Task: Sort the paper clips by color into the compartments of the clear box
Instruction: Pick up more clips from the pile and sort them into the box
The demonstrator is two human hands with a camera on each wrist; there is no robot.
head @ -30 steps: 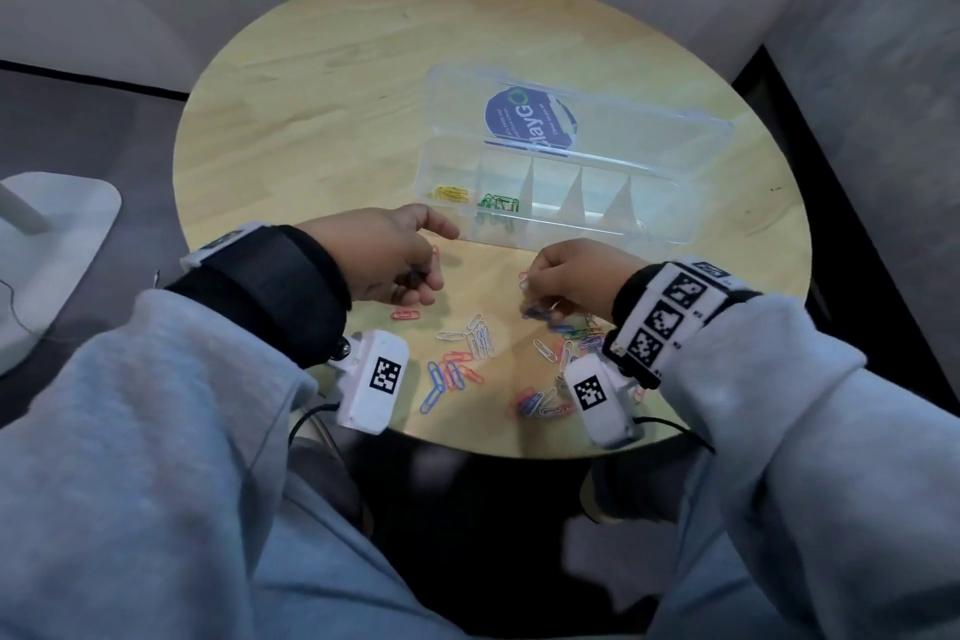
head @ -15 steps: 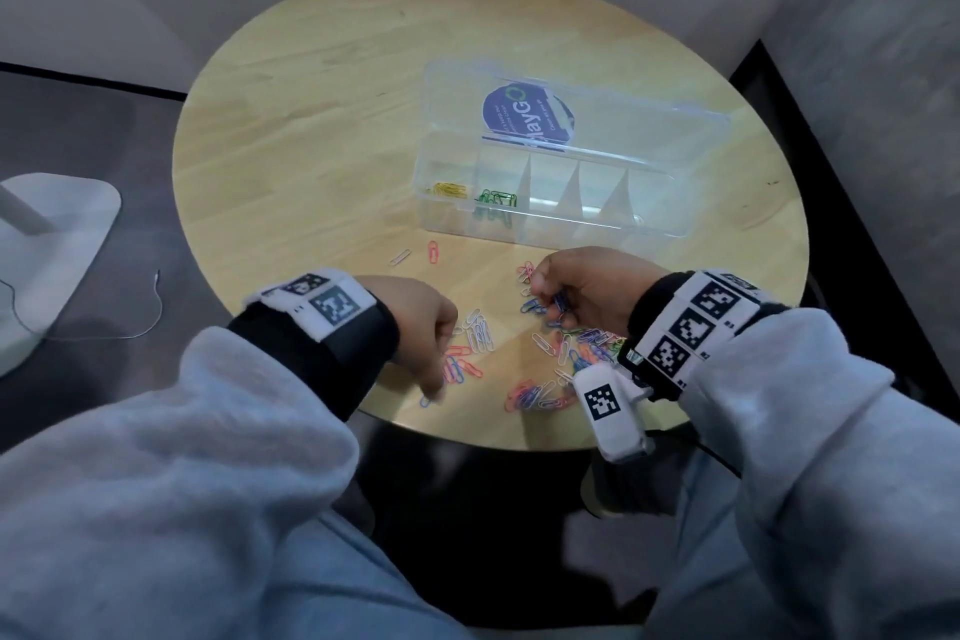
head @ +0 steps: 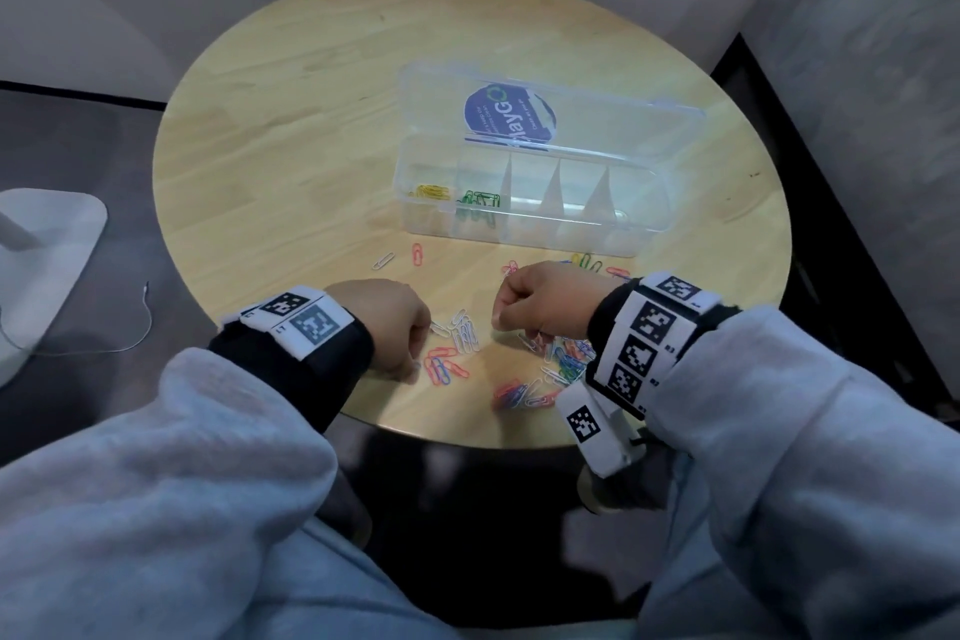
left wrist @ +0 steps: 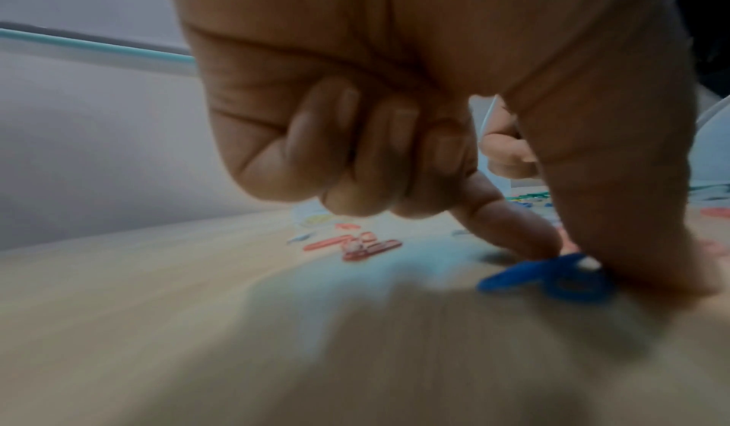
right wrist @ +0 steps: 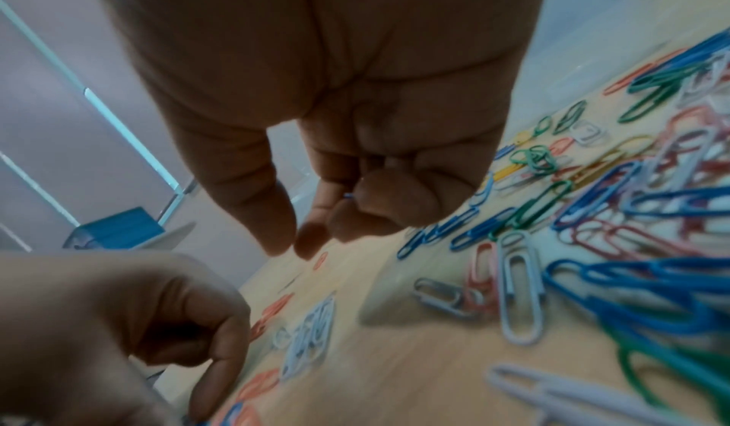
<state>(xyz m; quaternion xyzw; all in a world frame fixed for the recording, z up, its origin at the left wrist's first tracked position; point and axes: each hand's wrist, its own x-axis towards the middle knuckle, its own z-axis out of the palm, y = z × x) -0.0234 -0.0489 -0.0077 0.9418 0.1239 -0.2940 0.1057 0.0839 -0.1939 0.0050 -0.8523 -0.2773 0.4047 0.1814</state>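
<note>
Clips lie loose on the table near me, with yellow and green ones already in the box. My left hand pinches a blue clip against the table, other fingers curled. My right hand hovers curled, a blue clip tip between its fingers.

Left hand knuckles up at the table's near edge, three fingers curled into the palm, forefinger and thumb tips down at a blue clip. Right hand beside it, loosely fisted, fingertips nearly meeting the thumb.
</note>
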